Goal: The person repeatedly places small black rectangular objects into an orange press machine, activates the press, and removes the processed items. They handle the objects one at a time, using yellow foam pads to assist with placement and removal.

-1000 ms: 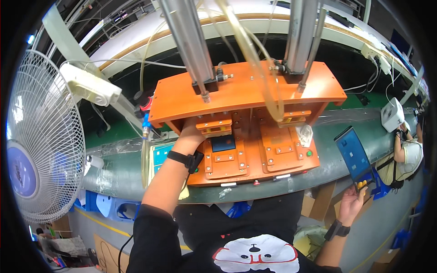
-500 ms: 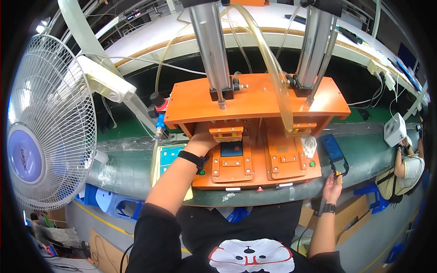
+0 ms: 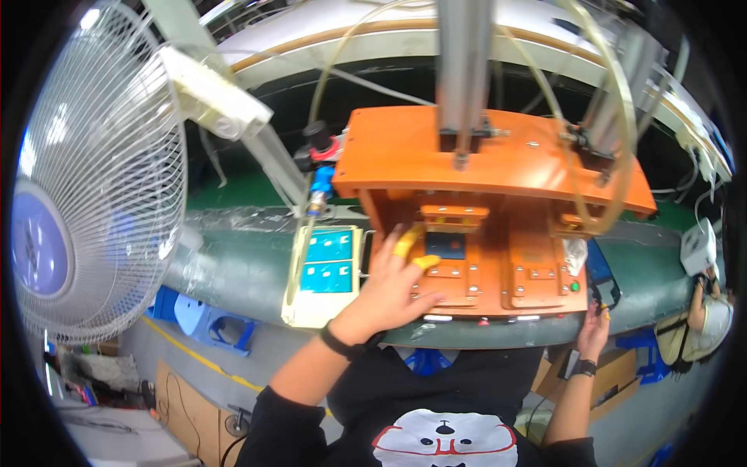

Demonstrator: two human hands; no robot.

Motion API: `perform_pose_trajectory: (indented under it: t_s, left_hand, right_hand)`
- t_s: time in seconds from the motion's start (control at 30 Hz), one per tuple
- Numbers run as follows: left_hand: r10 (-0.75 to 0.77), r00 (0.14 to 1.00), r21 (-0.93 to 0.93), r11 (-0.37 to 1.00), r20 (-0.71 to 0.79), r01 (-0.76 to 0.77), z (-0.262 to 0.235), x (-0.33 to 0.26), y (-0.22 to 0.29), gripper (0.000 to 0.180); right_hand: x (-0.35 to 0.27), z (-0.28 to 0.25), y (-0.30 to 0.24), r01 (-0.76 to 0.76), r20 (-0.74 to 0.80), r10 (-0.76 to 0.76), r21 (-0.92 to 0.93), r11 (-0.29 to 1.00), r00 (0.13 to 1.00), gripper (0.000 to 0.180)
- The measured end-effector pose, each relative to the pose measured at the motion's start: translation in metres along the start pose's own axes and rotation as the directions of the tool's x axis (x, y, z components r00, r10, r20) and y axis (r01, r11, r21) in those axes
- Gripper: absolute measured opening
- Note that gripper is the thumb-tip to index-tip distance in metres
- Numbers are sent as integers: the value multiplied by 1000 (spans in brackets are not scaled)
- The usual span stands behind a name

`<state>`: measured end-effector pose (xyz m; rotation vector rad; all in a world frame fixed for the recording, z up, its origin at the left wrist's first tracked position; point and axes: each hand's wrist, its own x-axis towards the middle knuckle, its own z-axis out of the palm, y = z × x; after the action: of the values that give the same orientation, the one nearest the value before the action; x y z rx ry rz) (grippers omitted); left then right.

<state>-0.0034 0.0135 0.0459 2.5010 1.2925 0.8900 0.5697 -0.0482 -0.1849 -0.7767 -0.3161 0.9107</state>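
Observation:
My left hand (image 3: 393,284) has its fingers spread over the left fixture plate (image 3: 455,289) of an orange press (image 3: 498,156). Yellow covers wrap two of its fingertips. Just past those fingers a small dark-blue flat piece (image 3: 445,246) lies in the fixture, beneath an orange clamp block (image 3: 454,218). Off the press's right side, my right hand (image 3: 594,331) pinches the near end of a blue and black rectangular frame (image 3: 601,268). Part of that frame is hidden behind the press. On the right fixture plate (image 3: 535,284) sits a crumpled clear plastic scrap (image 3: 575,257).
A large fan (image 3: 101,171) stands at left. Beside the press lies a cream tray (image 3: 323,310) with blue-green panels. Metal cylinders (image 3: 464,70) and clear hoses (image 3: 622,117) rise above. At far right are a white box-shaped device (image 3: 698,247) and another person (image 3: 712,315).
My left hand has come out from inside the press toward me, and its fingers now show spread. The view has shifted, so the press appears further right. My right hand keeps hold of the frame.

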Motion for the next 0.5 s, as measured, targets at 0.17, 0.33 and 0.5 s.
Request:
perform_pose_trajectory:
  t_s: [0.17, 0.33, 0.5]
  left_hand:
    - [-56, 998, -27, 998, -18, 56, 5, 18, -5, 62]
    - [-77, 996, -85, 993, 44, 81, 1, 9, -14, 62]
    - [53, 998, -319, 947, 30, -41, -49, -52, 5, 56]
  right_hand:
    - [14, -15, -5, -52, -4, 52, -50, 997, 999, 27]
    - [17, -12, -6, -86, -6, 86, -69, 994, 996, 32]
    - [30, -50, -9, -96, 71, 100, -66, 993, 992, 35]
